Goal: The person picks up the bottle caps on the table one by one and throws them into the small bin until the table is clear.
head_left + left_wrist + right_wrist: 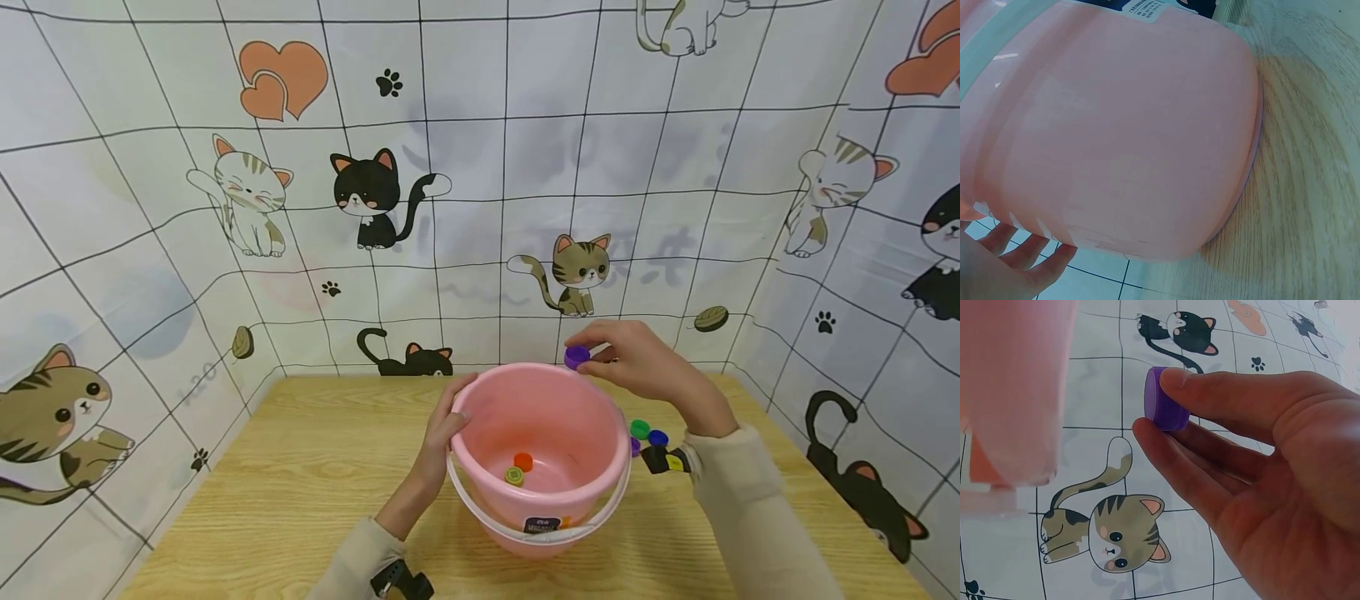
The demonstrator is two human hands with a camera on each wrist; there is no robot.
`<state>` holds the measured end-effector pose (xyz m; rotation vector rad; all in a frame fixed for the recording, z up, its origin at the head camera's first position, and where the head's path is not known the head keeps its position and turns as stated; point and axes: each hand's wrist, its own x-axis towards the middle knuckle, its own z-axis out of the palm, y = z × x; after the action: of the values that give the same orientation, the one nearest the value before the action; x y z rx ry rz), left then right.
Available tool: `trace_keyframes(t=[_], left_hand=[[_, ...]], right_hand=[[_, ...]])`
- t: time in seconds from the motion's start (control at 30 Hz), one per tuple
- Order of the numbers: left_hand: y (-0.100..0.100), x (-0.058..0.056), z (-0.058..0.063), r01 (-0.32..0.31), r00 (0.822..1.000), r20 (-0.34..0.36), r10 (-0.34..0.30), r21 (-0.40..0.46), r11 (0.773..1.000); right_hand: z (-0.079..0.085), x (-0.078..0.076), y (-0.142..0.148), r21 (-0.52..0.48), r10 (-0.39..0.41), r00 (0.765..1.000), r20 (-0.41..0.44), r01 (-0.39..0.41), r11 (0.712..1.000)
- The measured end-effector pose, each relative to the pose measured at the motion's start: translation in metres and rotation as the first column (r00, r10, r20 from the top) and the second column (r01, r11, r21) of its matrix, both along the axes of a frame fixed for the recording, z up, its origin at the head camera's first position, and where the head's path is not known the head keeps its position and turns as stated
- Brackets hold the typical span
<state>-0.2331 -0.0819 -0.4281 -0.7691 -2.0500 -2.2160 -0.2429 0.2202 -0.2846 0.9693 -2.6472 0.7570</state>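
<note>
A pink bucket [540, 387] stands on the wooden table, its white handle [547, 537] hanging down over the near side. My left hand [433, 442] grips the bucket's left rim, thumb over the edge and fingers along the outer wall. Between thumb and fingers, my right hand [641, 371] pinches a purple bottle cap [577, 357] just beyond the far right rim; the right wrist view shows the ribbed cap [1166, 400] side-on. On the bucket's floor lie an orange cap [523, 462] and a yellow-green cap [513, 476].
Right of the bucket, a green cap [640, 429], a blue cap [657, 438] and a purple cap [635, 447] lie close together, the last partly hidden by the bucket. A cat-printed white sheet [465, 292] encloses the wooden table [315, 475] at the back and sides.
</note>
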Motion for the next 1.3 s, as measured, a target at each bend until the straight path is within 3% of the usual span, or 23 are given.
trace_keyframes(t=[0.83, 1.3], left_hand=[[0.001, -0.001, -0.001, -0.002, 1.000, -0.005, 0.002, 0.008, 1.000], [0.001, 0.000, 0.000, -0.007, 1.000, 0.000, 0.007, 0.001, 1.000]], right_hand=[[0.002, -0.006, -0.016, 0.040, 0.003, 1.000, 0.007, -0.003, 0.999], [0.016, -0.001, -0.021, 0.044, 0.025, 1.000, 0.013, -0.025, 0.999]])
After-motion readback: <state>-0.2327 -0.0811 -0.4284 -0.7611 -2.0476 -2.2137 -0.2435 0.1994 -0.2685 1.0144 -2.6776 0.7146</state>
